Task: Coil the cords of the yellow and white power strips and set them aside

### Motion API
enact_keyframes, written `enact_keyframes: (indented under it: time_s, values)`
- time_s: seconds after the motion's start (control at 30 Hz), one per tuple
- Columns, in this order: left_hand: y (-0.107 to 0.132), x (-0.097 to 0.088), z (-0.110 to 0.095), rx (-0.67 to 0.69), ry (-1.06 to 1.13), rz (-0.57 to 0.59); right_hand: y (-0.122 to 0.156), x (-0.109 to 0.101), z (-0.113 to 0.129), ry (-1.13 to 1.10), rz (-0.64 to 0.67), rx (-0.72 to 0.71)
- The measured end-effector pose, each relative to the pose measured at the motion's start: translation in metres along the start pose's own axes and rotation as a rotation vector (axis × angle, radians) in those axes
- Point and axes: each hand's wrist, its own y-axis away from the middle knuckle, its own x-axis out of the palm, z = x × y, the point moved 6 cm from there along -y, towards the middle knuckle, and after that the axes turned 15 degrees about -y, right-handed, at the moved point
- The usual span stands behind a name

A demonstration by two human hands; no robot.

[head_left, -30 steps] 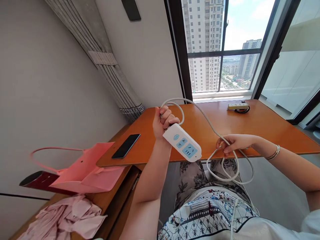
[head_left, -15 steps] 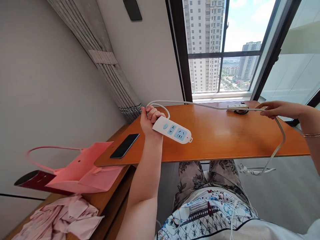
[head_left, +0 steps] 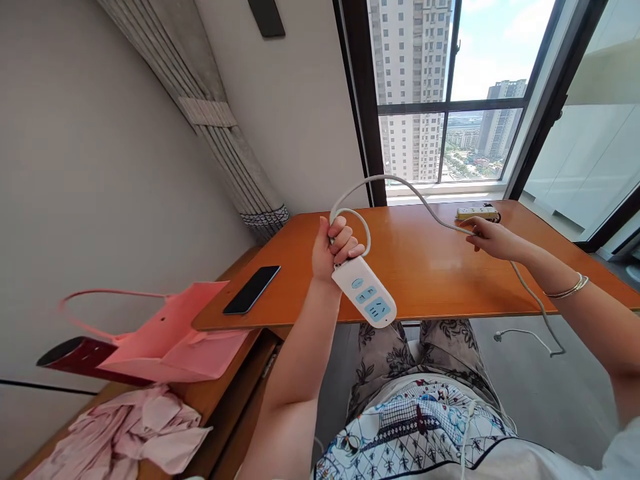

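Observation:
My left hand is closed around the white cord close to a white power strip with pale blue sockets, which hangs tilted below the fist over the table's near edge. From that fist the cord arches up and across to my right hand, whose fingers pinch it above the table's right half. Past the right hand the cord drops beyond the table edge, and its plug dangles over the floor.
A black phone lies on the left of the wooden table. Another power strip with a dark cord is at the back right. A pink bag and pink cloth lie lower left. The window is behind.
My right hand has moved left, toward the left hand, and the cord between them now bows upward. My left hand has shifted right, and the power strip hangs more steeply.

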Motion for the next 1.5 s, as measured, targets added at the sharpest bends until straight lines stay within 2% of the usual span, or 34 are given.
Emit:
enact_keyframes:
  time_s: [0.17, 0.3, 0.37, 0.53, 0.6, 0.7, 0.77, 0.87, 0.93, 1.1, 1.2, 1.27, 1.33, 1.43, 1.5]
  values:
    - [0.015, 0.026, 0.029, -0.14, -0.021, 0.158, 0.014, 0.028, 0.057, -0.268, -0.113, -0.259]
    - [0.019, 0.031, 0.042, -0.158, 0.012, 0.213, 0.025, 0.04, 0.087, -0.569, -0.048, -0.43]
    - [0.019, 0.032, 0.047, -0.176, 0.01, 0.23, 0.027, 0.041, 0.093, -0.671, -0.077, -0.469]
    - [0.02, 0.037, 0.058, -0.263, -0.029, 0.268, 0.034, 0.035, 0.096, -0.656, -0.361, -0.478]
    - [0.021, 0.037, 0.062, -0.288, -0.056, 0.296, 0.037, 0.038, 0.098, -0.597, -0.371, -0.514]
    - [0.024, 0.034, 0.066, -0.297, -0.085, 0.351, 0.039, 0.047, 0.098, -0.52, -0.312, -0.558]
    - [0.027, 0.033, 0.064, -0.281, -0.086, 0.414, 0.036, 0.055, 0.092, -0.562, -0.295, -0.535]
    - [0.033, 0.038, 0.06, -0.227, -0.093, 0.55, 0.027, 0.069, 0.081, -0.772, -0.272, -0.457]
    - [0.036, 0.041, 0.058, -0.195, -0.103, 0.601, 0.018, 0.081, 0.078, -0.926, -0.201, -0.406]
    - [0.031, 0.032, 0.063, -0.217, -0.125, 0.499, 0.006, 0.111, 0.081, -1.29, 0.142, -0.161]
    - [0.029, 0.031, 0.062, -0.194, -0.116, 0.535, 0.011, 0.12, 0.086, -1.421, 0.323, -0.021]
    - [0.028, 0.033, 0.06, -0.173, -0.133, 0.535, 0.012, 0.115, 0.088, -1.469, 0.306, -0.014]
    - [0.025, 0.034, 0.059, -0.173, -0.166, 0.468, 0.01, 0.106, 0.087, -1.477, 0.215, -0.049]
    - [0.021, 0.036, 0.059, -0.178, -0.193, 0.385, 0.005, 0.094, 0.086, -1.416, 0.085, -0.115]
    - [0.021, 0.039, 0.058, -0.179, -0.201, 0.395, 0.002, 0.09, 0.087, -1.364, 0.035, -0.152]
